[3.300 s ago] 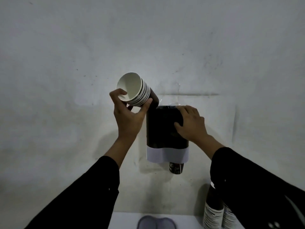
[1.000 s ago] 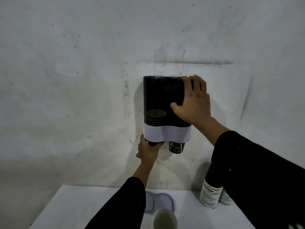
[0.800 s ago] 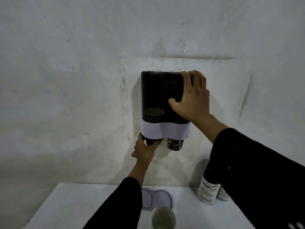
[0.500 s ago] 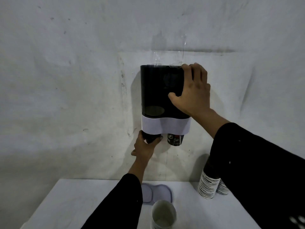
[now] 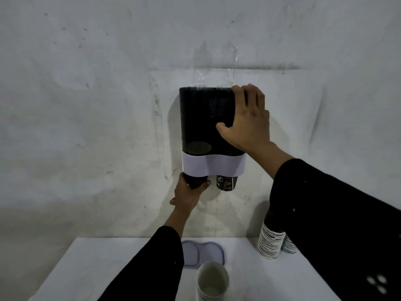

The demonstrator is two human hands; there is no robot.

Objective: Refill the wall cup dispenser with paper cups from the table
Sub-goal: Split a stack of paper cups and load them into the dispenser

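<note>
A dark, two-column cup dispenser with a white band hangs on the wall. My right hand lies flat against its upper right front, fingers reaching the top edge. Below the band, my left hand grips the dark cup bottom sticking out of the left outlet. A second cup bottom hangs from the right outlet. Cup rims show dimly low inside the left column.
On the white table stand two upside-down stacks of paper cups at the right, an upright stack with a white inside near the front, and a grey double-lobed lid lying flat by the wall.
My left hand dropped the cup stack into the dispenser's top and then moved under it to hold the left outlet's cup. My view has tilted down; the right hand stayed on the dispenser.
</note>
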